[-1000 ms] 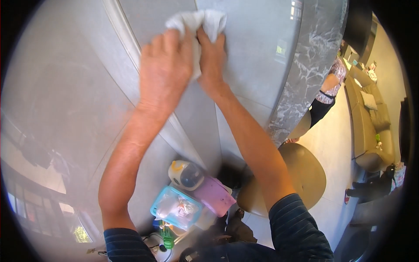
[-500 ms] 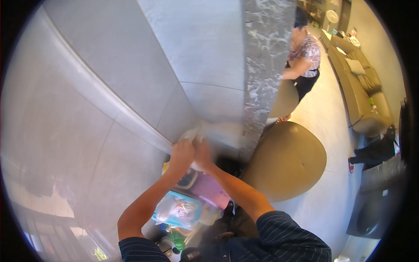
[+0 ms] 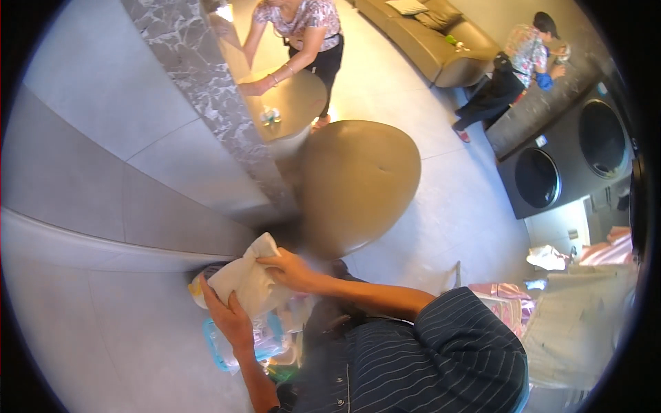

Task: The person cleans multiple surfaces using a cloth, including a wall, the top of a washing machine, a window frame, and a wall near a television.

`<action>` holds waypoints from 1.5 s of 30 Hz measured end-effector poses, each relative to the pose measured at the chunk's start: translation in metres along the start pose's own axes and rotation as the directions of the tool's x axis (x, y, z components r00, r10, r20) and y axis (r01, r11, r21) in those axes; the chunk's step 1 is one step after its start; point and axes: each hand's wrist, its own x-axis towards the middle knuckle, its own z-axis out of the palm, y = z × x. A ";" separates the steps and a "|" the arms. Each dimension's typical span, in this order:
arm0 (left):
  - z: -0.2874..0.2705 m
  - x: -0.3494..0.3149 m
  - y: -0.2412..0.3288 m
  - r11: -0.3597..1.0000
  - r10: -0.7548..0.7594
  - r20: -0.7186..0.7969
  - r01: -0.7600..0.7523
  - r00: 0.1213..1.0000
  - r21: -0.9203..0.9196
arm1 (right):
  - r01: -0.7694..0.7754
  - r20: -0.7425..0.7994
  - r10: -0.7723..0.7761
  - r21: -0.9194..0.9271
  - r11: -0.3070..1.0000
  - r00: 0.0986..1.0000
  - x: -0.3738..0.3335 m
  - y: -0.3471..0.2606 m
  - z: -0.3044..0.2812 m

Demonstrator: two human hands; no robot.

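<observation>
A white cloth (image 3: 242,279) spans both hands, the left hand (image 3: 231,321) gripping it from seven o'clock, the right hand (image 3: 292,270) pinching it from three; neither is nearer. Folds obscure its long axis; a blue-rimmed container (image 3: 209,342) sits toward six.

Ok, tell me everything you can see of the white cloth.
The off-white cloth looks soft and plain, bunched in loose folds, one corner poking up. The left hand meets its near left side; the right hand grips its right side. In the picture it lies above the blue-rimmed tub; whether it touches anything underneath is hidden.
</observation>
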 end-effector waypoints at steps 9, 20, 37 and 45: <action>0.047 -0.024 -0.020 0.456 -0.224 0.709 0.715 0.669 -0.530 | -0.087 -0.401 0.062 -0.044 0.995 0.914 -0.077 -0.029 -0.088; 0.099 -0.041 0.020 0.026 0.057 0.835 0.835 0.547 -0.549 | -0.045 -0.472 0.157 0.238 0.970 0.867 -0.119 -0.031 -0.138; 0.246 -0.100 0.110 0.789 0.435 0.862 0.571 -0.259 -0.226 | -0.259 -0.826 0.426 0.349 0.901 0.368 -0.253 -0.040 -0.208; 0.255 -0.101 0.192 0.798 0.413 0.808 0.595 -0.421 -0.097 | -0.149 -0.889 0.419 0.446 0.883 -0.183 -0.299 -0.028 -0.147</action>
